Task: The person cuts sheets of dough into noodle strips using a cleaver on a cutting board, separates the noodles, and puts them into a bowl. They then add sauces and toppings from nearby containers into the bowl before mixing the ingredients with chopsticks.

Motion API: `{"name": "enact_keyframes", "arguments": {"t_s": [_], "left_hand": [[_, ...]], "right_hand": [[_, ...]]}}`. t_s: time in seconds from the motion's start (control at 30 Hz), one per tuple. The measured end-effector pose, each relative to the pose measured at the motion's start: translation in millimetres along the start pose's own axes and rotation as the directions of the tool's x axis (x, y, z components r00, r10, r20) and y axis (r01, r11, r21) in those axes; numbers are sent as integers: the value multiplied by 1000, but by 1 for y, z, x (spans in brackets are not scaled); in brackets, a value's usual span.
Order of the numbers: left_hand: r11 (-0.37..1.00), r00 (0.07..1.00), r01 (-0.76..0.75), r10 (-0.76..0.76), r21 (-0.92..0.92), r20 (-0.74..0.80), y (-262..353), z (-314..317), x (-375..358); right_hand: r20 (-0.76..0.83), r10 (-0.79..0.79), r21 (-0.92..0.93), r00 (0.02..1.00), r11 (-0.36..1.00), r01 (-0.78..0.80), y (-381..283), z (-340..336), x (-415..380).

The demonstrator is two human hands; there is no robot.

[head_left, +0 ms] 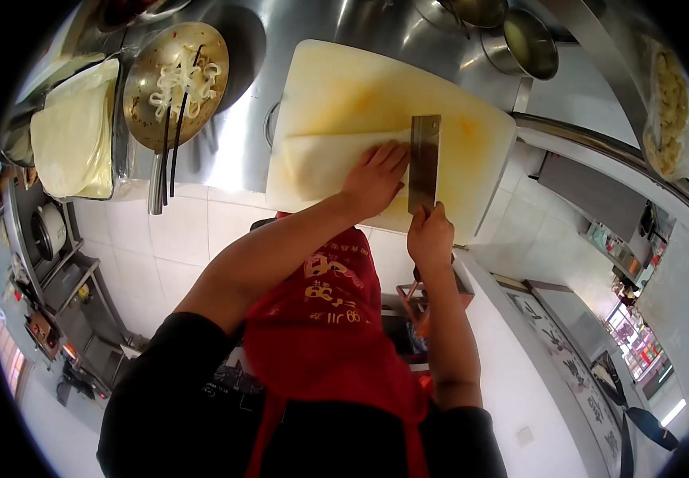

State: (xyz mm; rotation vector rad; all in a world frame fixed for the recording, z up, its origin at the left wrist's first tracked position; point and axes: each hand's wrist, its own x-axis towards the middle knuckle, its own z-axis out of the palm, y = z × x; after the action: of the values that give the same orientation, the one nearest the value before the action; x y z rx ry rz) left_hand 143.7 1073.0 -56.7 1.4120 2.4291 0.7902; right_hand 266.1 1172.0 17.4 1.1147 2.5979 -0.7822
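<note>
A pale folded sheet (320, 159), like rolled dough, lies across the left and middle of the cutting board (352, 72). My left hand (376, 177) rests on its right end, fingers laid flat and pointing up toward the blade. In my right hand (430, 235) is the handle of a cleaver (425, 163), my fingers wrapped round it near the board's front edge. The broad blade stands just right of my left fingertips, at the end of the sheet. The sheet's part beneath my left palm is hidden.
A metal pan (141, 103) with wide white noodles (185, 84) and dark chopsticks (177, 143) stands left on the steel counter (280, 24). Farther left, a tray holds stacked pale sheets (77, 131). Metal pots (531, 48) stand at the back right; a noodle bag (667, 115) is far right.
</note>
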Motion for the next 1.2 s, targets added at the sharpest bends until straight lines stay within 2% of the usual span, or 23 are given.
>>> {"name": "enact_keyframes", "arguments": {"t_s": [0.17, 0.23, 0.37, 0.43, 0.47, 0.5, 0.57, 0.7, 0.77, 0.9, 1.0, 1.07, 1.1, 1.17, 1.2], "left_hand": [[999, 1000, -6, 4, 42, 28, -5, 5, -1], [998, 991, 9, -2, -55, 132, -7, 3, -2], [996, 994, 8, 2, -86, 113, -13, 0, -5], [999, 1000, -13, 14, -53, 22, -6, -1, -17], [998, 1000, -15, 17, -56, 24, -3, -2, -19], [999, 1000, 2, -1, -44, 19, -4, -3, -15], [999, 1000, 29, -28, -35, 11, -4, -4, -12], [1000, 1000, 10, -10, 3, -15, -6, -6, -9], [1000, 1000, -6, 7, 24, -10, -5, -6, -8], [999, 998, 28, -30, 41, 51, -6, -3, -5], [999, 996, 25, -27, 32, 80, -11, 1, -6], [1000, 995, 21, -22, 11, 101, -14, 1, -10], [1000, 995, 3, -4, 9, 96, -12, -1, -14], [1000, 998, -10, 8, 29, 63, -14, -5, -10], [1000, 1000, -8, 8, -11, 27, -14, -7, -12]], "right_hand": [[-29, 46, -33, 999, 998, -47, -1, 22, 27], [-188, -4, 75, 982, 997, 19, -6, 27, 44], [-263, -84, 67, 961, 992, 105, -23, 17, 53], [-187, 1, 151, 982, 988, 28, -27, -1, 21], [-109, 8, 48, 994, 999, -3, -28, -7, 12], [-118, 3, 47, 993, 999, 3, -25, -5, 7], [-29, 0, 9, 1000, 1000, 0, -14, 2, -3], [-14, 35, 9, 999, 999, -35, -19, 2, -6], [-18, -13, 16, 1000, 1000, 14, -13, 3, -3], [27, 43, 1, 999, 999, -43, -13, 6, 3], [-24, 24, 18, 999, 1000, -24, -13, 23, 34], [-225, -62, -19, 972, 998, 60, -18, 32, 48], [-216, -54, -23, 975, 998, 50, -16, 32, 42], [-388, -120, 87, 914, 982, 166, -22, 31, 52], [-395, -128, 91, 910, 980, 177, -30, 23, 52]]}}
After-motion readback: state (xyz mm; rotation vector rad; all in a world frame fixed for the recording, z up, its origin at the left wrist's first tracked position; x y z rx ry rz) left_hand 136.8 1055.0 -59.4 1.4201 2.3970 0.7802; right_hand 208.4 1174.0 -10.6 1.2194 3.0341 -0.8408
